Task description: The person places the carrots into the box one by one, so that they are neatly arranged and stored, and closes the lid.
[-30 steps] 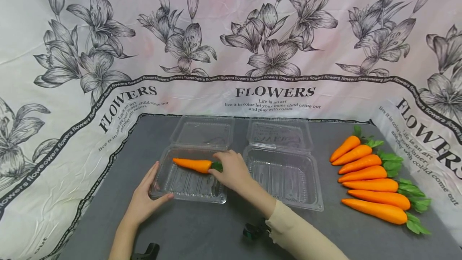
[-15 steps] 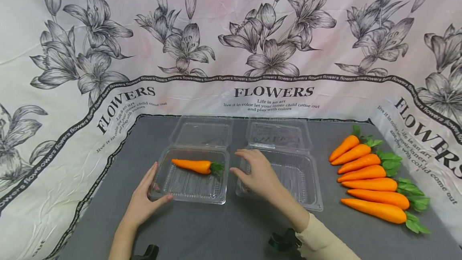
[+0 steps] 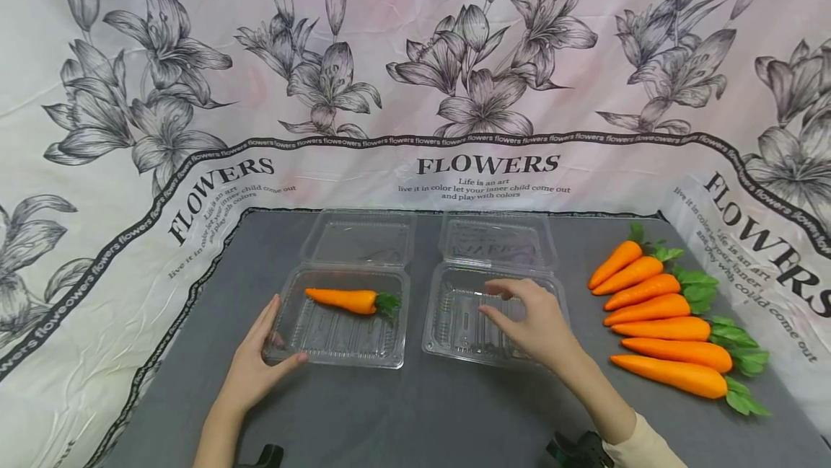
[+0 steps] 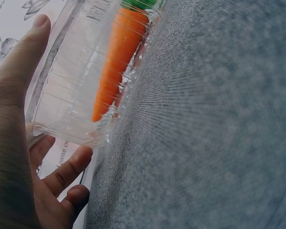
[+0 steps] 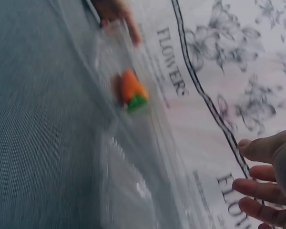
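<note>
Head cam: right hand [image 3: 535, 320] covers part of the right-side clear rectangular plastic container [image 3: 448, 313]; beige fabric sleeve [image 3: 649, 446] and black device by the left wrist [image 3: 269, 456] run off the bottom edge. Row of orange tapered carrots [image 3: 651, 309]: leaves overlap, partly hidden. Left wrist cam: lone orange carrot [image 4: 120, 55] has its green top clipped, left hand [image 4: 14, 129] cut at left. Right wrist cam: blurred, small print on white floral fabric [image 5: 195, 129] unreadable.

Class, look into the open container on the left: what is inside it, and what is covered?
One orange carrot with green leaves lies in the left container, over its ridged floor. The floor directly beneath the carrot is covered.
</note>
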`<action>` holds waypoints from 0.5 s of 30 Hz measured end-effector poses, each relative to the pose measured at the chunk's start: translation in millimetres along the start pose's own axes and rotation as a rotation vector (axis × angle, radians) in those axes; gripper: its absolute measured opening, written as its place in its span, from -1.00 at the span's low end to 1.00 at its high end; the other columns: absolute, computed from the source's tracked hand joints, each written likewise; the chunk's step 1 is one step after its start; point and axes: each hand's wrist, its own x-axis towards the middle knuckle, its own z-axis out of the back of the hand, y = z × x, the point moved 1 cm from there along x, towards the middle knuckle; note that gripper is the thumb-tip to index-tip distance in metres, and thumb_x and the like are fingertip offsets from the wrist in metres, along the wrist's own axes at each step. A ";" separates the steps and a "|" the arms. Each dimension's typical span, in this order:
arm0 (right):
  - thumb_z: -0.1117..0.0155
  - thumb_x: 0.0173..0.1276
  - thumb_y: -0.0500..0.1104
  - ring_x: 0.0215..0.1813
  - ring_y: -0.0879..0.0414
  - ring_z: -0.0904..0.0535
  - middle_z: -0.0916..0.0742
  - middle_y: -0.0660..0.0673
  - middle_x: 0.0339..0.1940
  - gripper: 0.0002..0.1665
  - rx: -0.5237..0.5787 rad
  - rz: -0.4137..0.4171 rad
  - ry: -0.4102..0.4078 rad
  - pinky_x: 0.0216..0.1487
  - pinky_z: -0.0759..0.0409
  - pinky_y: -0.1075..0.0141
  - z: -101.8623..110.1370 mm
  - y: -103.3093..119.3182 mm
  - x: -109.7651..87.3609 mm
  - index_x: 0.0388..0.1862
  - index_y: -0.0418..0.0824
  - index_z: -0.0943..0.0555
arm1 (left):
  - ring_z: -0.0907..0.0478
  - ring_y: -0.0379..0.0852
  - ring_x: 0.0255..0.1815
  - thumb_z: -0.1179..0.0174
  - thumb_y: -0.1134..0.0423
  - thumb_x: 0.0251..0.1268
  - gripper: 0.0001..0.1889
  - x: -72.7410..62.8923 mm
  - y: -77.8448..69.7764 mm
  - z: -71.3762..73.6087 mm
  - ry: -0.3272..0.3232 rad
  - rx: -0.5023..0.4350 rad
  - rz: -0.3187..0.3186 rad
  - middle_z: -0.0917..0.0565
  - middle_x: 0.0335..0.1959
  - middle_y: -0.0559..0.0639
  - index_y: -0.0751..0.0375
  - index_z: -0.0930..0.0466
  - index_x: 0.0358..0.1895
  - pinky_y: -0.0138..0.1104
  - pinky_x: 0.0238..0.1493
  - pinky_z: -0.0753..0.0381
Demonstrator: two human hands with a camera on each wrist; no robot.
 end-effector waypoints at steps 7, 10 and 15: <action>-0.67 0.16 -0.31 -0.24 0.06 -0.61 -0.84 -0.06 -0.14 -0.50 -0.061 -0.005 -0.118 -0.22 -0.56 0.16 23.6 -25.2 -18.5 0.12 -0.21 -0.77 | -0.42 -0.33 -0.18 -0.65 0.14 0.10 0.19 -1.2 -1.1 1.1 -0.004 0.006 0.005 -0.23 0.69 0.16 0.04 -0.05 0.75 -0.47 -0.10 -0.33; -0.68 0.15 -0.29 -0.37 0.10 -0.53 -0.81 -0.07 -0.18 -0.48 -0.086 -0.054 -0.147 -0.32 -0.44 0.25 32.7 -33.5 -29.4 0.13 -0.20 -0.78 | -0.43 -0.33 -0.17 -0.65 0.14 0.09 0.19 -1.1 -1.3 0.9 -0.004 0.007 0.005 -0.24 0.68 0.16 0.05 -0.05 0.75 -0.47 -0.09 -0.32; -0.69 0.14 -0.28 -0.56 0.21 -0.30 -0.76 -0.13 -0.27 -0.45 -0.112 -0.150 -0.157 -0.42 -0.32 0.35 47.2 -49.3 -48.6 0.15 -0.21 -0.76 | -0.43 -0.34 -0.18 -0.66 0.16 0.06 0.18 -0.1 -1.5 0.1 -0.010 0.000 -0.005 -0.25 0.67 0.17 0.15 -0.09 0.73 -0.48 -0.10 -0.31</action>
